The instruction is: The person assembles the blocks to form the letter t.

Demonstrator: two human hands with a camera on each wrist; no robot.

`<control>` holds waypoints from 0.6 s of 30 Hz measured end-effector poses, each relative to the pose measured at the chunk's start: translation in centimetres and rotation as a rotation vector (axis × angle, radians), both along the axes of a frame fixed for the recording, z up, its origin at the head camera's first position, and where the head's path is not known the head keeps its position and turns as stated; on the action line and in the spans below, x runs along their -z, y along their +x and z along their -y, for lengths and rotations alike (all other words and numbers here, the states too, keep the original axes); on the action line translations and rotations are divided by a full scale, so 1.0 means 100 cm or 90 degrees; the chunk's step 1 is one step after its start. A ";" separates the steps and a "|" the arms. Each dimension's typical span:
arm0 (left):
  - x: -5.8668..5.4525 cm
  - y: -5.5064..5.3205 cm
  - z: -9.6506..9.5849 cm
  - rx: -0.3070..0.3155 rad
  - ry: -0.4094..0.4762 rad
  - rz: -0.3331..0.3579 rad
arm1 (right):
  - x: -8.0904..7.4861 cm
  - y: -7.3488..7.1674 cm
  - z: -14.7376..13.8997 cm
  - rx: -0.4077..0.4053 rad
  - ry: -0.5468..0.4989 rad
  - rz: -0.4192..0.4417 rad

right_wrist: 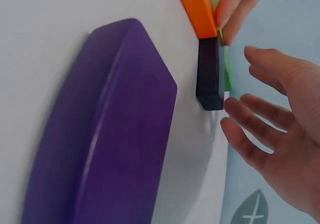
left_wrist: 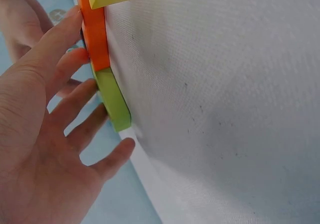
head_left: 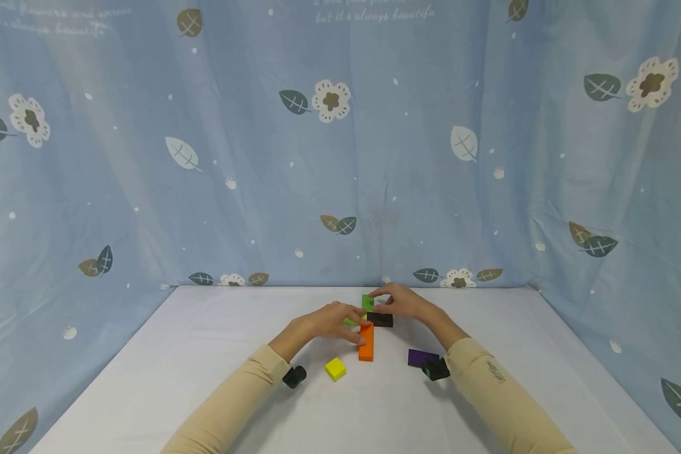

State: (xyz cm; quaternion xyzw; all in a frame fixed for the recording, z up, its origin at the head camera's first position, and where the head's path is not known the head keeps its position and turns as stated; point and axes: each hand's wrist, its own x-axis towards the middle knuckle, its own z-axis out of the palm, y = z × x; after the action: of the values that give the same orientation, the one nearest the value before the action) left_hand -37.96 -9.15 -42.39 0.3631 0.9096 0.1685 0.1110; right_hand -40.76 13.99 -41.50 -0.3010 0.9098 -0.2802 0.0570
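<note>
Near the back of the white table, several blocks lie close together: an orange block [head_left: 366,349], a black block [head_left: 381,320], a light green block [left_wrist: 113,98] and a brighter green block [head_left: 367,302]. My left hand [head_left: 330,320] reaches over from the left, thumb and index fingertips at the orange block and the other fingers spread beside the light green one. From the right, my right hand [head_left: 407,301] arches with loosely bent, parted fingers around the far green block, just beyond the black block. Its palm looks bare in the right wrist view.
A yellow block [head_left: 335,369] lies nearer the front, left of the orange one. To the right sits a purple block [head_left: 420,357], partly hidden by the dark wrist camera [head_left: 437,369]. A blue patterned curtain [head_left: 340,164] hangs behind the table's back edge.
</note>
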 end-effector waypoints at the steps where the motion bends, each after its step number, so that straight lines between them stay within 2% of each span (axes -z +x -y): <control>1: 0.000 0.000 0.000 -0.001 -0.001 0.002 | -0.001 0.002 0.000 0.004 0.000 -0.004; 9: -0.001 0.003 0.001 -0.012 -0.003 0.018 | -0.005 0.017 -0.006 0.014 -0.022 -0.051; 18: 0.002 -0.001 0.003 -0.012 0.004 0.020 | -0.008 0.046 -0.011 0.029 -0.002 -0.086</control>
State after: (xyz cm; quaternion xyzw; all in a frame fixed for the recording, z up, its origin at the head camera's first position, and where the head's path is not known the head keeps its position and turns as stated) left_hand -38.01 -9.45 -42.56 0.3521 0.9106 0.1784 0.1227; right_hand -36.19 15.06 -40.66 -0.2983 0.9178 -0.2616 -0.0116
